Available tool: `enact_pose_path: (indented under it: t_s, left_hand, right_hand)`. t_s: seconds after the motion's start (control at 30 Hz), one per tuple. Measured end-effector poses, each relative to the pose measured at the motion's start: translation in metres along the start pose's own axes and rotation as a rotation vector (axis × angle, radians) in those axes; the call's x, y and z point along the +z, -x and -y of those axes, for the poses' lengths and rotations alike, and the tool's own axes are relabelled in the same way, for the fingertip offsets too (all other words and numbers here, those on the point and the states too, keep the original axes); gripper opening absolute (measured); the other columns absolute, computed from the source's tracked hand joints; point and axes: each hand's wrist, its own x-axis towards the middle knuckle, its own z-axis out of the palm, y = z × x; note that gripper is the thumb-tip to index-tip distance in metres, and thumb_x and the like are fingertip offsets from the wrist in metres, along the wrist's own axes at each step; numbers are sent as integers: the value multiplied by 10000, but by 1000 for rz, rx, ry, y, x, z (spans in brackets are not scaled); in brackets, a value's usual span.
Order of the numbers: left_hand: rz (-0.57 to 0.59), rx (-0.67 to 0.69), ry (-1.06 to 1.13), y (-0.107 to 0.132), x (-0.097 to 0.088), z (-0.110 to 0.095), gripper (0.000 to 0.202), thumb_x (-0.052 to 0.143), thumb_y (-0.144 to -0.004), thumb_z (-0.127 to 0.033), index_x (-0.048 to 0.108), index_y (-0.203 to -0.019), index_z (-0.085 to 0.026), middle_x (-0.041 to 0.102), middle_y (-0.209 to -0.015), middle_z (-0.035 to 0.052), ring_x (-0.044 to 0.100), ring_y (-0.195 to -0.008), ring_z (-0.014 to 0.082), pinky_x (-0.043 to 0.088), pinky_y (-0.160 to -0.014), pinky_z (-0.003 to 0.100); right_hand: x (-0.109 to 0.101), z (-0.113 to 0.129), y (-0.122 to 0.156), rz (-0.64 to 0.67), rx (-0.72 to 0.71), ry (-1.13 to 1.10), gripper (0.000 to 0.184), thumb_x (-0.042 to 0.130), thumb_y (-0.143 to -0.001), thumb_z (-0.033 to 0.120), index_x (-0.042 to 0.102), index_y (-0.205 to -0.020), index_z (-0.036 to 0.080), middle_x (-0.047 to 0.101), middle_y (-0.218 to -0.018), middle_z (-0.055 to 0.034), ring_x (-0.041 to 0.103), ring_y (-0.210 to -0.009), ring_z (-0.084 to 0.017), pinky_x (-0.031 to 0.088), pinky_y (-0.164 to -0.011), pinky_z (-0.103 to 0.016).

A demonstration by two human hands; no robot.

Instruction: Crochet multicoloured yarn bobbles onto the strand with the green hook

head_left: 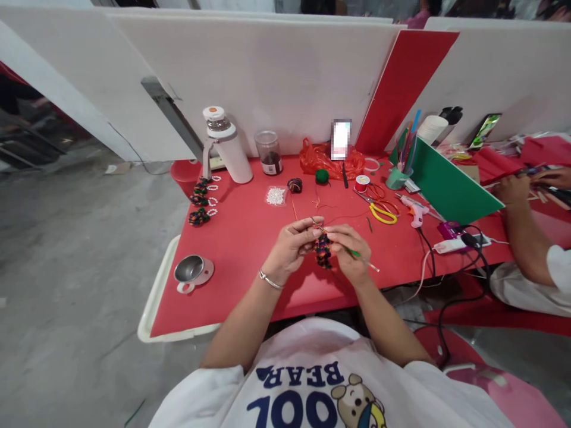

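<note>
Both my hands are raised over the red table (241, 249), pinched together around a small multicoloured crocheted piece (322, 249). My left hand (292, 246), with a silver bangle on its wrist, is closed on the piece and a strand of yarn. My right hand (352, 249) is closed on a green-handled crochet hook (363, 259) whose tip is at the piece. Thin yarn strands (319, 208) run from my fingers back across the table towards a dark yarn ball (294, 185) and a green yarn ball (322, 176).
On the table stand a white flask (227, 148), a clear jar (268, 153), a bag of white beads (276, 195), a metal cup lid (191, 270), yellow scissors (382, 213), a glue gun (414, 209) and a pen cup (397, 176). Finished crochet pieces (199, 202) lie at left. Another person's arm (521, 226) works at right.
</note>
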Motion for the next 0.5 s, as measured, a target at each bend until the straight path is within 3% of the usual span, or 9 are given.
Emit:
enact_pose_path:
  t_s: [0.17, 0.5]
  left_hand:
    - [23, -19, -84, 1, -10, -11, 419, 945, -531, -223, 819, -920, -132, 639, -622, 6, 388, -449, 15, 209, -432, 179]
    - [74, 2, -219, 0, -10, -18, 364, 906, -547, -225, 825, -891, -135, 621, -593, 0, 398, -463, 38, 247, -462, 215]
  right_hand:
    - [-33, -4, -16, 252, -13, -32, 256, 692, -936, 342, 738, -1188, 339, 778, -1179, -47, 713, -1047, -222, 568, -922, -449]
    - [-54, 11, -38, 413, -71, 2, 229, 700, -931, 345, 753, -1153, 331, 806, -1129, -35, 733, -990, -211, 556, -927, -450]
